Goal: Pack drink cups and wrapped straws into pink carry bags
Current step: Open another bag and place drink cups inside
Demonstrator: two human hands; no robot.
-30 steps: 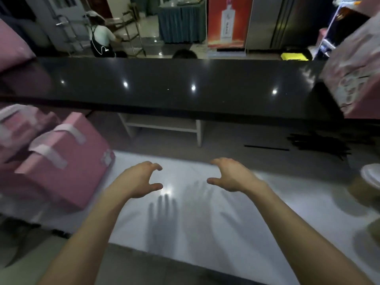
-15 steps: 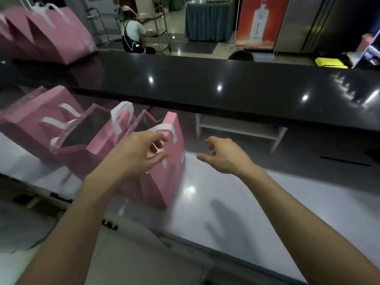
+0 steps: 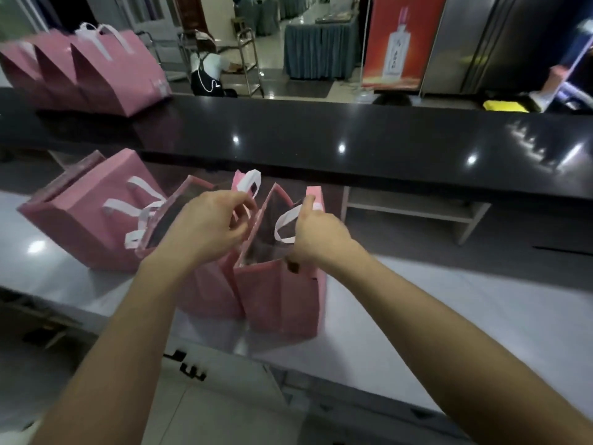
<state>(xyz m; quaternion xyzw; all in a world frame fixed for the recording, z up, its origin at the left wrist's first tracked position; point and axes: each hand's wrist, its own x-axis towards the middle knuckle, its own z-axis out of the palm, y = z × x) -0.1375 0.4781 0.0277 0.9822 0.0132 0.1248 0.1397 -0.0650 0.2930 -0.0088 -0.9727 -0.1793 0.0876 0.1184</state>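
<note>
Pink bags, white handles, pale bench

The open carry bag (image 3: pixel 279 293) is plain pink with a white ribbon handle (image 3: pixel 284 224) and a dark inside; the bags beside it (image 3: pixel 80 226) and the row on the glossy black counter (image 3: pixel 321 139) share the same pink and white. The bench (image 3: pixel 449 303) is light grey-white. Behind stand a red-orange poster (image 3: pixel 398 40) with a white bottle and a teal-blue pleated cloth (image 3: pixel 321 49).
</note>
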